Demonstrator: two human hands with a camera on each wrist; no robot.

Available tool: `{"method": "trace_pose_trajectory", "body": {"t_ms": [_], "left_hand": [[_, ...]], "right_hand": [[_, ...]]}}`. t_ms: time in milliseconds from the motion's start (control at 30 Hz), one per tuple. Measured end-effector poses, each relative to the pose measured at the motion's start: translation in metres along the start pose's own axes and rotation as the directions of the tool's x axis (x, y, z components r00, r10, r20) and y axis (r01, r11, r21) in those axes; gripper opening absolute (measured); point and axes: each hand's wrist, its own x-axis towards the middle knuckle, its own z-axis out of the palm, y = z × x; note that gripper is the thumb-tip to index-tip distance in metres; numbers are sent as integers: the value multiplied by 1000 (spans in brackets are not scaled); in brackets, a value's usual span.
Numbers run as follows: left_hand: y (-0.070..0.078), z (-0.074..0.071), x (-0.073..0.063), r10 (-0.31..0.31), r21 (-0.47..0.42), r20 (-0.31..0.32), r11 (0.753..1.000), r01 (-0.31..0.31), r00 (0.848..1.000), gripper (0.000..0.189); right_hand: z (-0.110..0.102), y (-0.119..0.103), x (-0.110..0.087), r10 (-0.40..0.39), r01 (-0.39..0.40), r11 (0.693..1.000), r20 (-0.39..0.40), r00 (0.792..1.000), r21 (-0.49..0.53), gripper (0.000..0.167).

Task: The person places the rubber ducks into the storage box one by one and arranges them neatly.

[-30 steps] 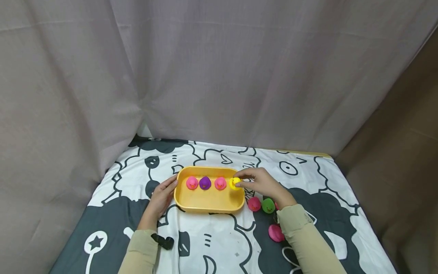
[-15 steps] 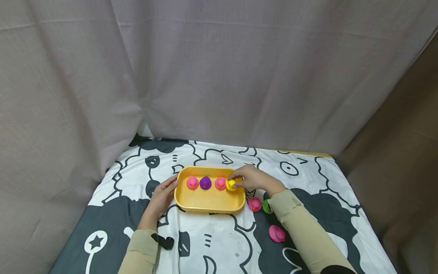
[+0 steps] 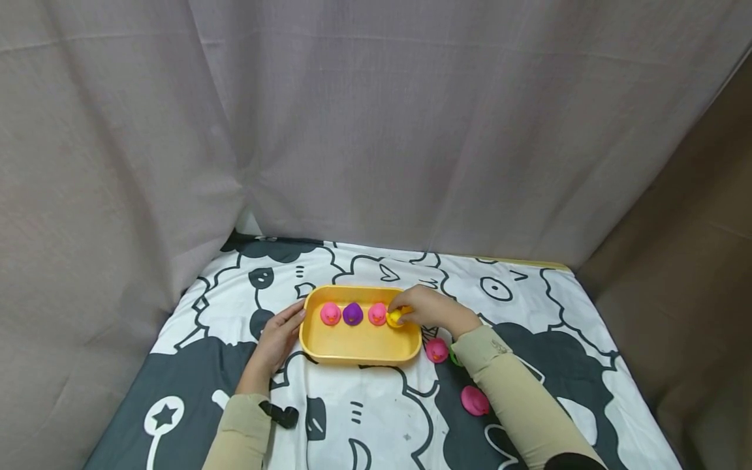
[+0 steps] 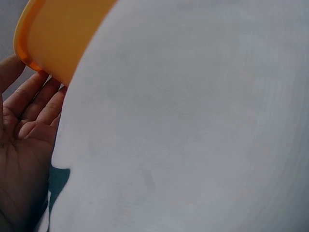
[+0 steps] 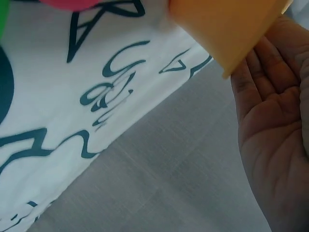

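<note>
In the head view a yellow tray [image 3: 360,350] holds a row of rubber ducks: a pink duck [image 3: 330,314], a purple duck [image 3: 352,314], another pink duck [image 3: 378,314] and, at the right end, a yellow duck [image 3: 394,318]. My right hand [image 3: 431,308] reaches over the tray's right rim and pinches the yellow duck, partly covering it. That duck sits right beside its pink neighbour. At the tray's left end my left hand [image 3: 279,339] touches the outer wall with extended fingers. The left wrist view shows those fingertips [image 4: 41,77] at the tray's side.
Right of the tray a pink duck [image 3: 437,350] and a partly covered green duck [image 3: 454,356] lie near the right sleeve [image 3: 505,378]. Closer to me lies another pink duck [image 3: 474,400]. A patterned cloth [image 3: 364,424] covers the table; grey curtains [image 3: 376,130] surround it.
My right hand has moved left with the yellow duck, bringing it down beside the pink one. The right sleeve now covers more of the green duck. My left hand stays put.
</note>
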Motion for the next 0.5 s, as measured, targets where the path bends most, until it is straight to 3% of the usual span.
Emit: {"method": "trace_pose_trajectory", "body": {"t_ms": [267, 500], "left_hand": [[0, 1, -2, 3, 5, 2, 1000, -3, 1000, 51], [1, 0, -2, 1, 9, 0, 1000, -1, 1000, 51]], "right_hand": [[9, -1, 3, 60, -60, 998, -3, 998, 16, 23], [9, -4, 7, 50, -50, 999, -1, 999, -21, 23]]}}
